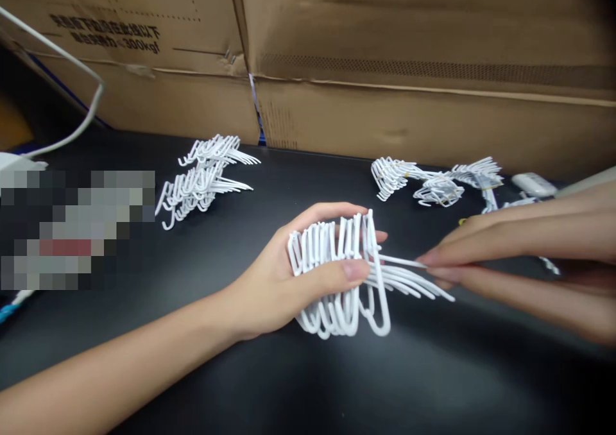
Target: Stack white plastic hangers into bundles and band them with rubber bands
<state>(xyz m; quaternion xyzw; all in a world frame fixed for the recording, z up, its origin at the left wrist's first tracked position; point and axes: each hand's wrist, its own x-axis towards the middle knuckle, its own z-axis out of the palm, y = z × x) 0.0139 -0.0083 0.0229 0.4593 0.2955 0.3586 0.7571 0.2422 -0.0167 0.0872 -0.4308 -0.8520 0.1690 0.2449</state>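
Observation:
My left hand (283, 284) is closed around a bundle of white wire hooks (347, 313), its thumb laid across the front and its fingers behind. The bent ends stand side by side, while the thin straight tails fan out to the right. My right hand (524, 262) comes in from the right edge, thumb and finger pinched on the tip of one white hook (402, 261) whose other end is in the bundle. Part of the right hand's other fingers is hidden or in shadow.
Loose white hooks (195, 191) lie in two heaps on the black table (192, 377) at the back left. Bunched hooks (389, 173), some apparently wrapped, sit at the back right beside a white object (534, 185). Cardboard (385, 31) walls the rear. A white cable (94, 104) hangs left.

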